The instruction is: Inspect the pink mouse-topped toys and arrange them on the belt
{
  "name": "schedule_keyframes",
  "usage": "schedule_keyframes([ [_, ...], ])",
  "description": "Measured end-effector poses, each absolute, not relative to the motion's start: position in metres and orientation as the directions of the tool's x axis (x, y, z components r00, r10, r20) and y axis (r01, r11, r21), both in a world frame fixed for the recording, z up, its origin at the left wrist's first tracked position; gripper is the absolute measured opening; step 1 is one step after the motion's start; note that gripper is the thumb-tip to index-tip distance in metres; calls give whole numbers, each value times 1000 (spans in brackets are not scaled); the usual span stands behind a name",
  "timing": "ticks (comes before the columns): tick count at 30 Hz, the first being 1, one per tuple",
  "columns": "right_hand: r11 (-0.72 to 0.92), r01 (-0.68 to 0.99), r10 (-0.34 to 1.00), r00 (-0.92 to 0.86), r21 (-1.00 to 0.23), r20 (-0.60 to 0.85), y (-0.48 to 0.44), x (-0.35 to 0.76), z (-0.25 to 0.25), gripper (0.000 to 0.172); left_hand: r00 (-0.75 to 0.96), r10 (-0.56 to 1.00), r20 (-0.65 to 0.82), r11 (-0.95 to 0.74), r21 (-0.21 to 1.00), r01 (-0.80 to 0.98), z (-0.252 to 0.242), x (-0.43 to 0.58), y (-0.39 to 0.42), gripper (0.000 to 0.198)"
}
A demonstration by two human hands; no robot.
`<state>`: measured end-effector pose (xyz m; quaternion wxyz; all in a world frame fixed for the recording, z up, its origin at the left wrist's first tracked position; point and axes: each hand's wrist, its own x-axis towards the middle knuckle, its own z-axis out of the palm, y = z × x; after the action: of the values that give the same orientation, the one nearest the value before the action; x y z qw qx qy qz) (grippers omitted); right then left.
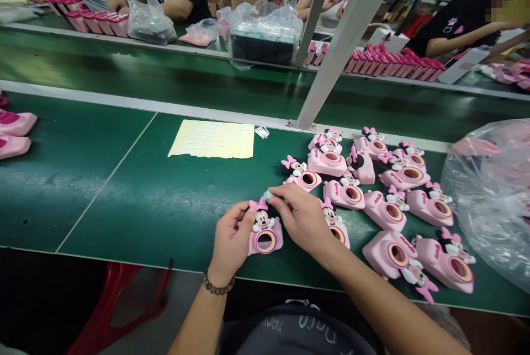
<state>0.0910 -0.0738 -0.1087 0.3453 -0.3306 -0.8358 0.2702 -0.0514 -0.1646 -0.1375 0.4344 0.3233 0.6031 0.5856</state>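
Head: left fingers (247, 218) clasp toy camera (267, 240), right fingers (283, 192) pinch sticker (268, 195).

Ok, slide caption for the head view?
Left hand holds a pink toy camera; right hand pinches a small piece above it.

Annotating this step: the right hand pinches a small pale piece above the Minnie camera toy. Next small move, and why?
Probably lower the small pale piece onto the top of the pink Minnie camera toy, beside the bow, and press. The right hand pinches it just over that spot, and the left hand grips the toy steady on the green table.
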Motion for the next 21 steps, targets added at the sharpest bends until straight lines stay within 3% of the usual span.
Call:
schedule_keyframes([
  [6, 783, 332, 585, -678, -526, 444, -78, 86, -122, 26, -425, 898, -115, 90, 993, -79, -136, -48, -167, 32],
  [11, 755, 334, 627, -623, -565, 468, -76, 87, -120, 22, -451, 886, -110, 93, 994, -61, -135, -46, -169, 31],
  [16, 768, 293, 591, -668, -569, 452, -81, 90, -122, 31, -457, 884, -102, 92, 995, -43, -139, -46, -171, 31],
  [21, 744, 322, 637, -608, -585, 474, -71, 81, -123, 24, -450, 887, -104, 106, 994, -21, -140, -46, -172, 29],
])
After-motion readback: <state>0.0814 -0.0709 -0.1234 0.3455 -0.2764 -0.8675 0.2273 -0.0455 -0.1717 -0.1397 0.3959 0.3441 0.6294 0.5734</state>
